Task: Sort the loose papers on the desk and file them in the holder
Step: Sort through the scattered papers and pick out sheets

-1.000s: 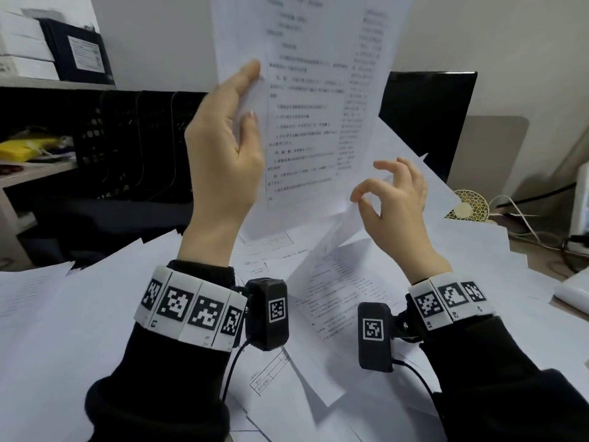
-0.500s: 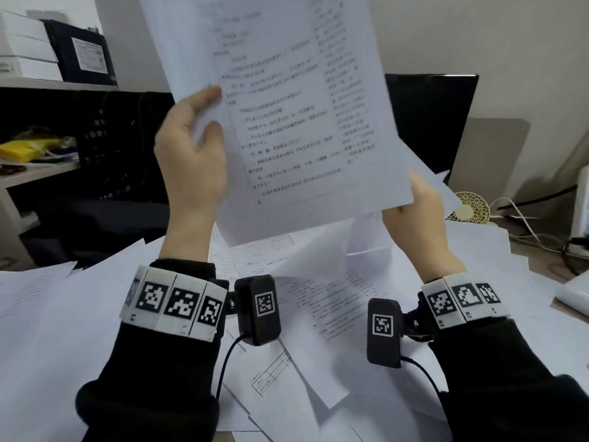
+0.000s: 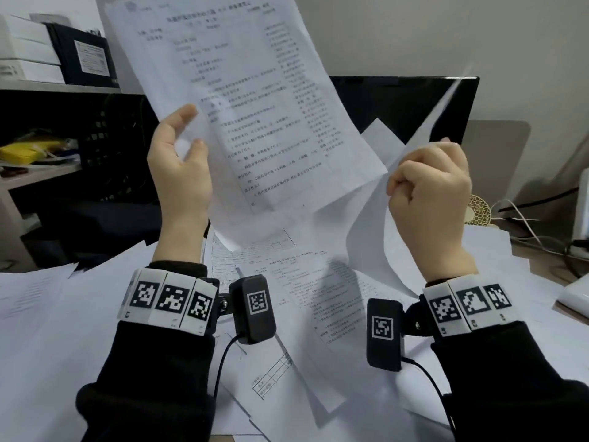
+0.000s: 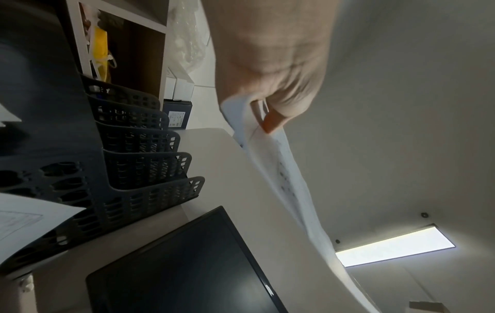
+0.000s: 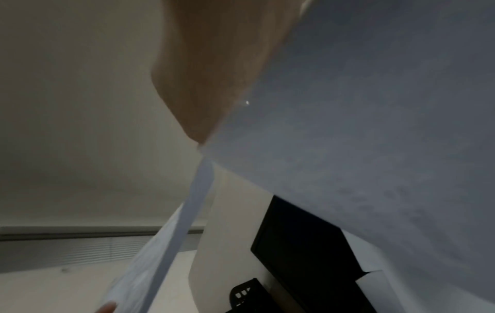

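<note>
The left hand (image 3: 178, 173) pinches a printed sheet (image 3: 255, 106) held high, its top cut off; the right hand (image 3: 430, 193) clenches a second sheet (image 3: 376, 231) seen edge-on; loose papers (image 3: 63, 320) bury the bench; the black mesh file holder (image 4: 144, 148) stands left, part hidden.

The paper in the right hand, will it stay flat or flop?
Probably flop: the sheet already bends and curls below the right hand that grips it. It looks thin and light, so it would likely crease or tear if squeezed hard.
</note>
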`<state>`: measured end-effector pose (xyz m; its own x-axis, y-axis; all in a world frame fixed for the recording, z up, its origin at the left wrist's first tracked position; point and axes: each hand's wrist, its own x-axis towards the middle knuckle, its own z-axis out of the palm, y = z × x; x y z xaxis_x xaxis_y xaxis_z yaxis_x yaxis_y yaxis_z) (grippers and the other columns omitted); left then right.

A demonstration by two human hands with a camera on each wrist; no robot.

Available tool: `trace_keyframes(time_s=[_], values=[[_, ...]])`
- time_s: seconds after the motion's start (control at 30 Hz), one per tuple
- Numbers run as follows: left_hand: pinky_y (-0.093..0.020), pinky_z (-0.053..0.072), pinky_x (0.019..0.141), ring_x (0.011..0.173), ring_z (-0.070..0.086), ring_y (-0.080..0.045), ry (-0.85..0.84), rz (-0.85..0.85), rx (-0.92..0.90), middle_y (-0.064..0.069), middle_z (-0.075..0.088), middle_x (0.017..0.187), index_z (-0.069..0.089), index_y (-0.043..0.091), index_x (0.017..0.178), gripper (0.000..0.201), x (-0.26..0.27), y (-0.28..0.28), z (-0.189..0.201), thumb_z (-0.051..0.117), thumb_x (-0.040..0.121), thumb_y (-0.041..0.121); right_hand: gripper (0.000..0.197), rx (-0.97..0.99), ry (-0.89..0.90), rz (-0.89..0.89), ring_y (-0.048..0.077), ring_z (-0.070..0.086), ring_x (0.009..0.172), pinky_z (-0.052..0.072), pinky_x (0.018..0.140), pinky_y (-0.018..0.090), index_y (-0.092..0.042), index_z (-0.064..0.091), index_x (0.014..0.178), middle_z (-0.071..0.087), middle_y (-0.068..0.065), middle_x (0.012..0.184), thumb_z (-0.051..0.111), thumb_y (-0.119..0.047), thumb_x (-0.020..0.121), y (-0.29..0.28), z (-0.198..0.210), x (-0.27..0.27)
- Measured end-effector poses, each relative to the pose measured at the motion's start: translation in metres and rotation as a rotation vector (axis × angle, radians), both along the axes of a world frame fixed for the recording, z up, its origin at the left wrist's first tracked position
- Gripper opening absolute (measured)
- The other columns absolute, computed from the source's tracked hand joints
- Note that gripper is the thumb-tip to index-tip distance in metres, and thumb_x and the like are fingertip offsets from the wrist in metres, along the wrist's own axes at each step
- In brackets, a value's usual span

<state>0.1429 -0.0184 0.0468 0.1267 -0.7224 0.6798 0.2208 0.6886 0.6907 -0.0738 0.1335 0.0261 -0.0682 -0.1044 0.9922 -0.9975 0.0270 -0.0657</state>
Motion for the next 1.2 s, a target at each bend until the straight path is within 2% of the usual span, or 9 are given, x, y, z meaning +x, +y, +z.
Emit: trace_keyframes(time_s=[0.13, 0.23, 0.3, 0.4, 0.5, 0.63, 0.73, 1.07, 1.2], values=[[-0.029, 0.038, 0.110, 0.119, 0.051, 0.000, 0.023, 0.017, 0.028, 0.016, 0.056, 0.118, 0.056, 0.024, 0.117, 0.038, 0.001, 0.000, 0.002, 0.047, 0.088, 0.001, 0.034, 0.330, 0.010, 0.193, 0.027, 0.057, 0.077, 0.030, 0.067, 0.010, -0.007, 0.066, 0.059, 0.063, 0.005, 0.074, 0.035, 0.004, 0.068, -0.014, -0.008, 0.026], [-0.029, 0.039, 0.110, 0.119, 0.051, -0.001, 0.032, 0.035, 0.045, 0.015, 0.056, 0.118, 0.056, 0.022, 0.118, 0.038, 0.001, -0.002, 0.001, 0.048, 0.088, 0.001, 0.063, 0.711, -0.169, 0.339, 0.019, 0.058, 0.102, 0.037, 0.076, 0.004, -0.014, 0.070, 0.108, 0.061, 0.000, 0.114, 0.032, 0.019, 0.071, -0.029, -0.030, 0.043], [-0.029, 0.039, 0.109, 0.119, 0.051, -0.002, 0.040, 0.055, 0.058, 0.015, 0.056, 0.118, 0.057, 0.019, 0.121, 0.039, 0.003, -0.005, 0.000, 0.048, 0.087, 0.001, 0.079, 0.945, -0.258, 0.463, 0.015, 0.051, 0.124, 0.040, 0.095, 0.011, -0.021, 0.061, 0.126, 0.051, -0.004, 0.137, 0.029, 0.022, 0.069, -0.036, -0.044, 0.048], [-0.027, 0.040, 0.108, 0.119, 0.052, -0.003, 0.043, 0.066, 0.089, 0.014, 0.055, 0.118, 0.057, 0.018, 0.122, 0.040, 0.006, -0.010, -0.003, 0.047, 0.087, 0.001, 0.081, 1.138, -0.500, 0.592, 0.016, 0.055, 0.123, 0.044, 0.077, 0.010, -0.025, 0.049, 0.137, 0.033, -0.006, 0.153, 0.027, 0.021, 0.074, -0.035, -0.047, 0.044], [-0.021, 0.039, 0.106, 0.119, 0.051, -0.002, 0.024, 0.067, 0.116, 0.012, 0.055, 0.120, 0.057, 0.015, 0.124, 0.041, 0.007, -0.014, -0.006, 0.046, 0.087, 0.000, 0.076, 1.159, -0.638, 0.571, 0.008, 0.055, 0.123, 0.051, 0.084, 0.030, -0.031, 0.033, 0.145, 0.022, -0.012, 0.156, 0.032, 0.015, 0.085, -0.030, -0.044, 0.030], [-0.018, 0.039, 0.105, 0.122, 0.049, -0.003, -0.035, 0.068, 0.140, 0.011, 0.054, 0.122, 0.056, 0.013, 0.126, 0.041, 0.004, -0.017, -0.010, 0.046, 0.089, 0.000, 0.061, 1.282, -0.684, 0.057, 0.020, 0.044, 0.132, 0.037, 0.103, 0.031, -0.016, 0.028, 0.148, 0.035, 0.002, 0.152, 0.054, -0.015, 0.092, -0.023, -0.046, 0.000], [-0.022, 0.039, 0.107, 0.123, 0.048, -0.004, -0.062, 0.067, 0.150, 0.010, 0.054, 0.123, 0.056, 0.015, 0.126, 0.040, 0.002, -0.018, -0.011, 0.046, 0.090, 0.000, 0.053, 1.543, -0.761, -0.256, 0.025, 0.052, 0.122, 0.043, 0.096, 0.034, -0.010, 0.043, 0.138, 0.051, 0.008, 0.138, 0.058, -0.025, 0.090, -0.012, -0.055, -0.015], [-0.015, 0.039, 0.102, 0.120, 0.047, -0.002, -0.087, 0.089, 0.152, 0.010, 0.054, 0.123, 0.056, 0.015, 0.126, 0.041, 0.000, -0.014, -0.010, 0.045, 0.089, 0.000, 0.041, 1.493, -0.945, -0.148, 0.022, 0.053, 0.088, 0.045, 0.075, 0.030, -0.003, 0.059, 0.120, 0.056, 0.006, 0.082, 0.065, -0.009, 0.080, -0.004, -0.062, -0.021], [-0.020, 0.038, 0.106, 0.119, 0.046, -0.001, -0.100, 0.093, 0.160, 0.012, 0.053, 0.121, 0.056, 0.017, 0.125, 0.040, 0.000, -0.013, -0.010, 0.046, 0.090, 0.001, 0.015, 1.363, -0.905, -0.074, 0.014, 0.050, 0.062, 0.035, 0.052, 0.020, -0.002, 0.068, 0.083, 0.056, 0.005, 0.071, 0.065, -0.016, 0.081, -0.004, -0.059, -0.023]])
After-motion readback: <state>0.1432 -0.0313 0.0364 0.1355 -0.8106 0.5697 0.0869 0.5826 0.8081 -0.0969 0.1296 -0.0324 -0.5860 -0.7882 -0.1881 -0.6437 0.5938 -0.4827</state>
